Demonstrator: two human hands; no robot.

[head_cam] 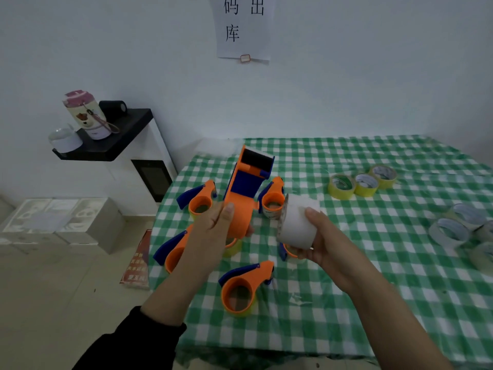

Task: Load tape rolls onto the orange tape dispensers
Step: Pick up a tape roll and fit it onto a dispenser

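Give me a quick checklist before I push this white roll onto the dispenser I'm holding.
1. Dispenser gripped by left hand: ok.
2. White roll held in right hand: ok.
3. Roll lined up with the dispenser's hub: not ok, it sits beside it, to the right.
4. Dispenser's hub empty: cannot tell, it faces away.
5. Tape's loose end found: cannot tell.
6. Spare yellow rolls on the table: ok.
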